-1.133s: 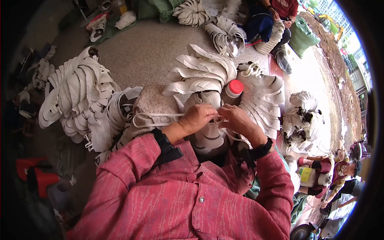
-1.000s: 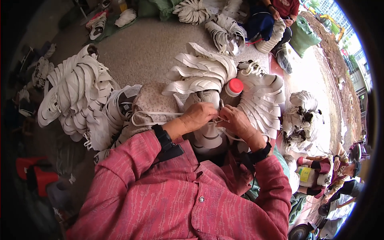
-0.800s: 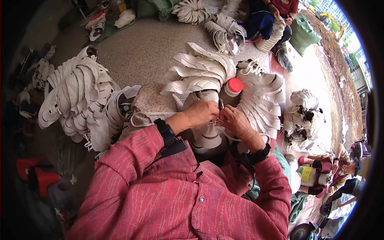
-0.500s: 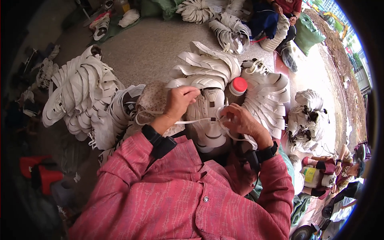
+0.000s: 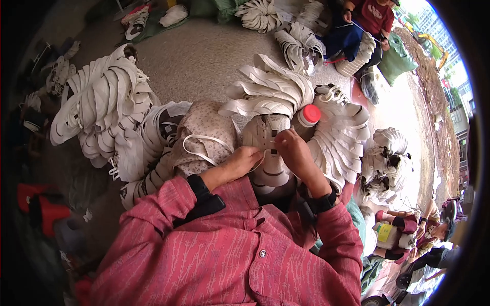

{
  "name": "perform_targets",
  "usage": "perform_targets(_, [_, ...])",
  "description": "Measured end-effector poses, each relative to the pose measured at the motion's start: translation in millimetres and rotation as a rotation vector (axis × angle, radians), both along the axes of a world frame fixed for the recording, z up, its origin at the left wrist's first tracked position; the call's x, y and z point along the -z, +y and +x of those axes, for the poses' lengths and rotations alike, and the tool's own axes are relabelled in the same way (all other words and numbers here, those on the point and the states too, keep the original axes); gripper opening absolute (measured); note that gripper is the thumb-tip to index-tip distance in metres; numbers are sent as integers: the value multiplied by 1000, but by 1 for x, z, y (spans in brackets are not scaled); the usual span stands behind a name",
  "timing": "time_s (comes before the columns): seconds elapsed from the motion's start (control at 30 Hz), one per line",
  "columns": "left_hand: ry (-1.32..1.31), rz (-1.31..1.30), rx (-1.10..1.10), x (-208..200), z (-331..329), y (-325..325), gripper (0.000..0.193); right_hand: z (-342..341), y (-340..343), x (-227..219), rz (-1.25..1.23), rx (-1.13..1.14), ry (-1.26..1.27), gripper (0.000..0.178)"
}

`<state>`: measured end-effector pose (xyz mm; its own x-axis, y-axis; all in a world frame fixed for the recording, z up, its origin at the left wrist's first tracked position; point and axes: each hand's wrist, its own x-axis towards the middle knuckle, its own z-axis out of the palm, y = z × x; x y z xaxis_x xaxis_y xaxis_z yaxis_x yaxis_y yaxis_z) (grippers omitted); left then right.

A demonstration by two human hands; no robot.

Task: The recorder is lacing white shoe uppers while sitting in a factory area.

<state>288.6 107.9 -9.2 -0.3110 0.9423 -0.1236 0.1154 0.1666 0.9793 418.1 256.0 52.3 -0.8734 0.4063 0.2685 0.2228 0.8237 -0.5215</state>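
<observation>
A white shoe upper (image 5: 269, 174) stands toe toward me in front of my body, its dark-lined tongue facing up. My right hand (image 5: 297, 157) is closed in a pinch on the white shoelace at the upper's eyelet rows. Low on the left side of the same upper, my left hand (image 5: 242, 163) has its fingers pressed together on the lace. A loop of the shoelace (image 5: 204, 136) trails over a flowered cloth (image 5: 208, 118) beside my left wrist. The exact grip of the fingertips is partly hidden.
A fanned stack of white uppers (image 5: 268, 86) lies just beyond, with a red-lidded jar (image 5: 310, 115) beside it. More stacked uppers stand left (image 5: 102, 97) and right (image 5: 339, 135). A seated person (image 5: 371, 20) works at the far right.
My left hand has come down and right to the upper's side. My right hand has moved up and left to the eyelets. The lace loop has shifted onto the flowered cloth.
</observation>
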Motion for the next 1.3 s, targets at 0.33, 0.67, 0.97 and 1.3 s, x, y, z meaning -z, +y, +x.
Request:
perform_targets(0.33, [573, 45, -127, -13, 8, 13, 24, -1, 4, -15, -531, 97, -127, 16])
perform_targets(0.67, [-21, -109, 94, -17, -23, 6, 35, 11, 3, -10, -253, -282, -54, 10])
perform_targets(0.97, [102, 16, 54, -10, -11, 6, 28, 14, 10, -11, -490, -249, -190, 13])
perform_targets(1.3, [971, 57, 57, -25, -6, 28, 22, 10, 12, -10, -672, -167, -208, 13])
